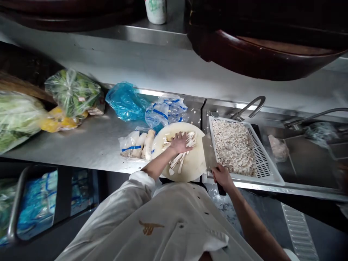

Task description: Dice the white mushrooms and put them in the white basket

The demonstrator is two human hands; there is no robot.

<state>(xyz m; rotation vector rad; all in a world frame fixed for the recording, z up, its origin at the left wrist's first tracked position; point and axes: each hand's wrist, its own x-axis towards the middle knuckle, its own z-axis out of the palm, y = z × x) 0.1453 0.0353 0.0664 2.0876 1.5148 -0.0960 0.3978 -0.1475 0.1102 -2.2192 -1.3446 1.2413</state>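
My left hand [179,143] lies flat with its fingers spread over pale mushroom strips [179,161] on a round cutting board [194,165]. Wrapped round the dark handle of a cleaver [209,150], my right hand [222,177] is just off the board's right side. The cleaver's broad blade stands between the board and a white perforated tray [268,170], which holds a thick layer of small diced pieces [233,145]. Left of the board, whole thick-stemmed mushrooms [148,145] lie partly in a clear plastic bag [130,145].
Behind the board lie a blue plastic bag [126,101] and a crumpled clear bag [165,110]. Bagged greens [73,92] and a yellow bag [61,119] are at left. A faucet [252,105] rises behind the tray. A large dark round vessel [261,58] overhangs from the shelf.
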